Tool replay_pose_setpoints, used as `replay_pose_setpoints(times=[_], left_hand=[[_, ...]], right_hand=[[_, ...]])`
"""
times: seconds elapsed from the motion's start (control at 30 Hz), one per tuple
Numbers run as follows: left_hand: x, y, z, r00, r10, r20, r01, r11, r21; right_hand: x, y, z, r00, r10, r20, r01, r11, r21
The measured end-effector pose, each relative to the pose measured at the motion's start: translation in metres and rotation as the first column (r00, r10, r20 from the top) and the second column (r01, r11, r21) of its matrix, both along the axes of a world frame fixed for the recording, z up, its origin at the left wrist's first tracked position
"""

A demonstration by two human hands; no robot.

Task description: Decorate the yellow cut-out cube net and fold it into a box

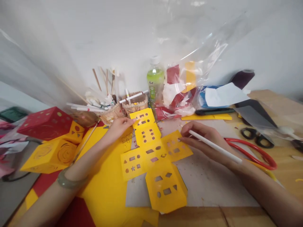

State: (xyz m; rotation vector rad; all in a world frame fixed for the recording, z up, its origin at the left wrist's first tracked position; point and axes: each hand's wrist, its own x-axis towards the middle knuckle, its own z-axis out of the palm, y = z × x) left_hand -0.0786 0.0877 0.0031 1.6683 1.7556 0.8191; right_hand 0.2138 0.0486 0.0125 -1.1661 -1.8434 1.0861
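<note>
A yellow paper box net [153,157] with cut-out shapes lies unfolded on a grey mat [213,183]. My left hand [119,126] pinches the far flap of the net between its fingertips. My right hand [204,138] holds a white stick-like tool [215,146], its tip resting on the right flap of the net. A green bangle [68,181] sits on my left wrist.
Finished yellow [50,154] and red [44,123] paper boxes stand at the left. Baskets of sticks [134,104], a green bottle [155,82] and a plastic bag of paper scraps [184,88] line the back wall. Black scissors [257,137] and a red cord [255,153] lie at the right.
</note>
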Motion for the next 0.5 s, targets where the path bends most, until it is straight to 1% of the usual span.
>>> replay_pose_setpoints(times=[0.1, 0.17, 0.23, 0.27, 0.33, 0.43, 0.5], left_hand=[[0.005, -0.006, 0.007, 0.999, 0.018, 0.035, -0.019, 1.000, 0.011], [0.007, -0.016, 0.014, 0.993, -0.028, 0.111, 0.032, 0.999, -0.038], [0.007, -0.029, 0.020, 0.960, -0.097, 0.264, 0.136, 0.982, -0.134], [0.006, -0.035, 0.022, 0.944, -0.108, 0.313, 0.159, 0.977, -0.142], [0.004, -0.045, 0.023, 0.922, -0.101, 0.373, 0.162, 0.978, -0.135], [0.002, -0.056, 0.019, 0.912, -0.100, 0.398, 0.159, 0.980, -0.120], [0.002, -0.061, 0.015, 0.930, -0.141, 0.339, 0.166, 0.985, -0.047]], right_hand=[[0.003, -0.004, 0.004, 0.990, 0.009, -0.138, -0.005, 1.000, 0.029], [0.005, -0.006, 0.006, 0.982, 0.014, -0.189, -0.005, 0.999, 0.049], [0.006, -0.007, 0.007, 0.976, 0.017, -0.216, 0.002, 0.996, 0.085], [0.007, -0.008, 0.007, 0.975, 0.011, -0.222, 0.013, 0.994, 0.105], [0.007, -0.008, 0.009, 0.972, -0.011, -0.233, 0.045, 0.990, 0.137], [0.006, -0.009, 0.011, 0.962, -0.054, -0.269, 0.100, 0.982, 0.163], [0.005, -0.009, 0.012, 0.954, -0.071, -0.290, 0.120, 0.981, 0.155]])
